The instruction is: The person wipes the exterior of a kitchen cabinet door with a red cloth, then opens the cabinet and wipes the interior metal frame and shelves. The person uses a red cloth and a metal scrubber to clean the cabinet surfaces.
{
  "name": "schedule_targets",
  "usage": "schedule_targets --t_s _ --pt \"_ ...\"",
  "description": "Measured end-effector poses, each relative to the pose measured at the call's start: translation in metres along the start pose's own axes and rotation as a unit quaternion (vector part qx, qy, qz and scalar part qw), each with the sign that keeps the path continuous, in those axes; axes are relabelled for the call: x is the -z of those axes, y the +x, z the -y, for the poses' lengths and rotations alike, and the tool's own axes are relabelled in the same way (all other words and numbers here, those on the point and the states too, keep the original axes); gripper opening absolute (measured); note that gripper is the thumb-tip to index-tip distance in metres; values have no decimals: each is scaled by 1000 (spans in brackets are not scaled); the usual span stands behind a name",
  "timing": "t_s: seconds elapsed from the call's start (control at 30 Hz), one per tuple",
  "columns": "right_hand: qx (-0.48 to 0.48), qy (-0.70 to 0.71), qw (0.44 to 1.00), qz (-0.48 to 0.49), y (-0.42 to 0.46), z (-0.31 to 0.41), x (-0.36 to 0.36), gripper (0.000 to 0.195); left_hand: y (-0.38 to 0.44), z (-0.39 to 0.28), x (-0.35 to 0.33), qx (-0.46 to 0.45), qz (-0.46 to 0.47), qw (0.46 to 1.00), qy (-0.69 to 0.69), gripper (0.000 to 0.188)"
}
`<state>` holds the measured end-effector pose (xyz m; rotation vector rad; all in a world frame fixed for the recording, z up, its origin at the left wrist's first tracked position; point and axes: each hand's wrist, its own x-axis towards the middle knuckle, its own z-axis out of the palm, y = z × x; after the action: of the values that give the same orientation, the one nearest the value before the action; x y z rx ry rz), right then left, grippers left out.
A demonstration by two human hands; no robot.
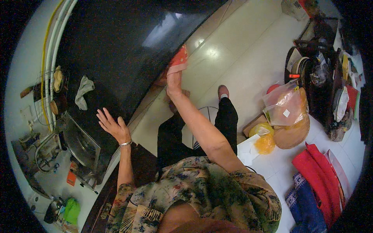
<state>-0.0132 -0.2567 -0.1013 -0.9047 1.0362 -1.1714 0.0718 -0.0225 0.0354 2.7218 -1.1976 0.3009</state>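
Note:
A red cloth with a pale pink edge (178, 61) lies at the rim of a glossy black countertop (116, 58). My right hand (174, 83) is on this cloth, which covers its fingers. Over the counter's near left part, my left hand (113, 126) is raised with its fingers apart and nothing in it; a bracelet circles the wrist. Beyond its fingertips lies a crumpled pale cloth (84, 93) on the counter.
A metal sink (81, 142) and a faucet (43, 148) are at the left, beside a green item (71, 211). On the floor at right are plastic bags (287, 102), a round wooden board (294, 132) and red fabric (319, 177). Crowded shelving (320, 72) stands behind.

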Motion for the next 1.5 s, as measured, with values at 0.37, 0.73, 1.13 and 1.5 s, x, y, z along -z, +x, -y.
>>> schedule_targets --t_s 0.37,0.73,1.13,1.5 --pt "5 18 994 -108 119 -6 23 44 4 5 -18 78 -3 997 -14 57" --pt "77 12 994 -72 283 29 63 27 8 -1 -17 74 -14 996 -46 62" --pt "90 8 987 -135 263 -54 70 28 1 13 -22 98 2 992 -78 63" --pt "45 -2 987 -154 325 -226 129 30 -18 69 -17 182 -14 961 -208 70"
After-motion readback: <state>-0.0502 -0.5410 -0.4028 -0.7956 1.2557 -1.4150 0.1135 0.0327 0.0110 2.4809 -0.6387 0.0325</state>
